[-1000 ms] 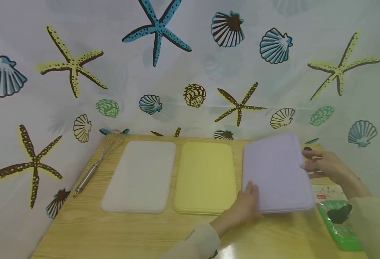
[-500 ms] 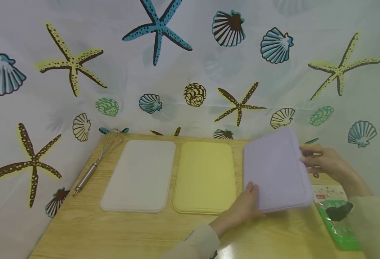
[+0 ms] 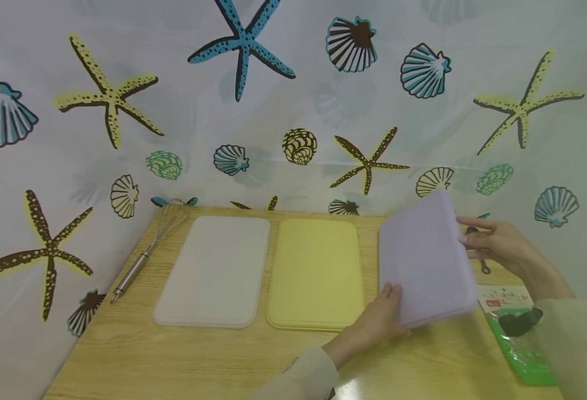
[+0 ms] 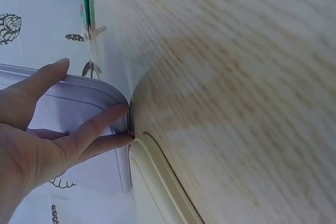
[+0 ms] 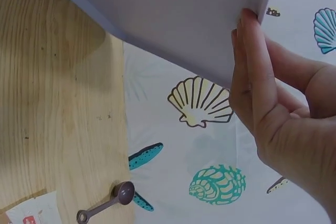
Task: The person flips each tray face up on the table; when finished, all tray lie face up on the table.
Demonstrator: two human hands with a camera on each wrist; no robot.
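Note:
A lilac rectangular plastic tray [image 3: 423, 258] tilts on its left long edge, its right side raised off the wooden table. My left hand [image 3: 373, 319] holds the front left corner. In the left wrist view, its thumb lies at the front edge and its fingertips reach the left edge, down by the tabletop. The raised right edge is pinched by my right hand [image 3: 503, 247]; in the right wrist view its fingers lie against the tray's underside. Left of it lie a matching yellow tray [image 3: 317, 272] and a white tray [image 3: 212, 272], both flat.
A metal whisk [image 3: 145, 258] lies at the table's left edge. Behind the right hand is a dark measuring spoon [image 5: 125, 192]. A green and clear packet [image 3: 526, 358] lies front right, partly under the right sleeve. A sea-patterned curtain [image 3: 273, 111] hangs behind the table.
The right hand has lifted the lilac tray's right edge higher and shifted it slightly left, so the tray tilts more steeply. The left hand stays at its corner.

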